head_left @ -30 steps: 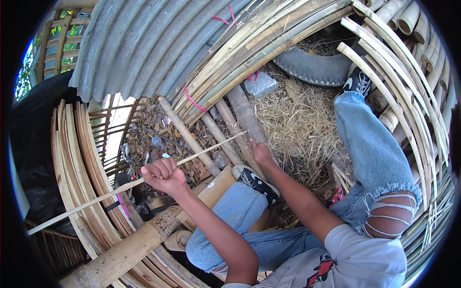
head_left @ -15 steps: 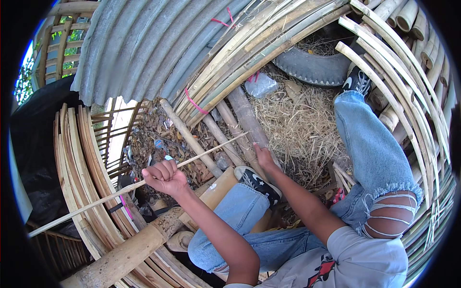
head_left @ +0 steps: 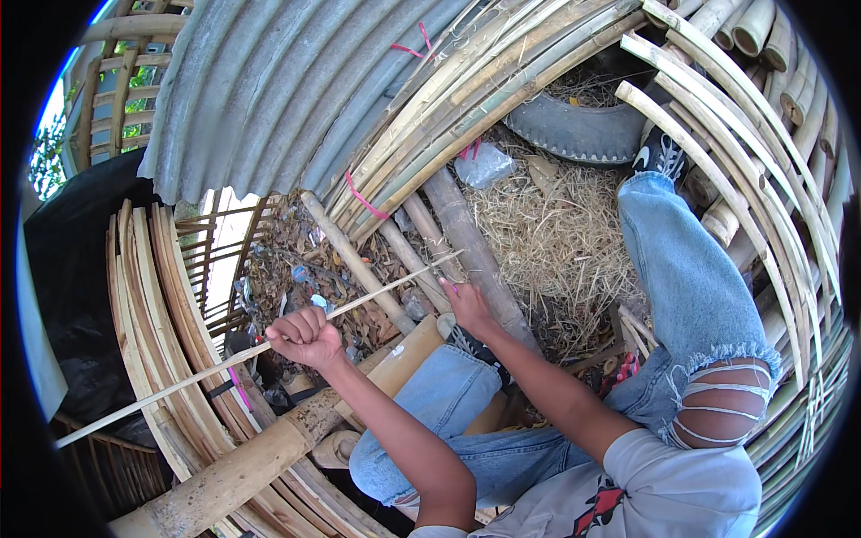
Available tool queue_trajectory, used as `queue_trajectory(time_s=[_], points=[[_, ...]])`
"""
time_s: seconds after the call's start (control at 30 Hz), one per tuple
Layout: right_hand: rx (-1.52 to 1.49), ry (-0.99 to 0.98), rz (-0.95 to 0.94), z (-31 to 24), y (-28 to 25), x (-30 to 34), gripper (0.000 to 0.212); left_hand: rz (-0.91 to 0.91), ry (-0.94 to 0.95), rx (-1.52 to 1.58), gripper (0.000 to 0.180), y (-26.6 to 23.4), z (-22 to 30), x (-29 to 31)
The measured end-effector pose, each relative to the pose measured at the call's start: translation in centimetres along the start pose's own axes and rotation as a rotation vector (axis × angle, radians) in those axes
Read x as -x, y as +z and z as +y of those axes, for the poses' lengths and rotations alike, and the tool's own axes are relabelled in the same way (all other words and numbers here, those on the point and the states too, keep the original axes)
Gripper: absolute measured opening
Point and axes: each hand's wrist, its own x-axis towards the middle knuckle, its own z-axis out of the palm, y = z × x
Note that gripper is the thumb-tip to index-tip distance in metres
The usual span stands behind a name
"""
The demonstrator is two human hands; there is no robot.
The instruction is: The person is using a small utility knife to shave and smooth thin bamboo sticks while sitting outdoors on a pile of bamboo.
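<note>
A long, thin, pale bamboo strip (head_left: 179, 386) runs slantwise from the lower left to the middle of the head view. My left hand (head_left: 307, 337) is closed around it, palm partly turned up. Near the strip's far end, my right hand (head_left: 468, 308) is closed on a small knife; a bit of pinkish handle shows at the fingers, and the thin dark blade (head_left: 435, 267) lies against the strip. Most of the handle is hidden in the fist. Just past the hands lies a brown bamboo pole (head_left: 471, 229).
A bundle of split bamboo (head_left: 430, 152), tied with pink cord, lies beside corrugated sheeting (head_left: 296, 90). More slats (head_left: 148, 305) stand at the left, near a thick bamboo pole (head_left: 224, 480). A tyre (head_left: 583, 130), straw (head_left: 556, 233) and curved bamboo strips (head_left: 726, 170) lie ahead and right.
My right hand has moved left and slightly down, closer to the strip, and the blade now shows against it. My left hand keeps its hold on the strip.
</note>
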Motion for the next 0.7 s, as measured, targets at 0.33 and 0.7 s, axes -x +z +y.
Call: queue_trajectory(time_s=[0.33,0.7], points=[[0.024,0.234,-0.003,-0.1,-1.6,-2.3,0.067,-0.047,-0.001,-0.040,0.049,1.0,-0.4,0.0],[-0.038,0.179,-0.004,2.5,-0.7,-3.6,0.066,-0.072,-0.003,-0.015,0.048,1.5,-0.8,-0.5]])
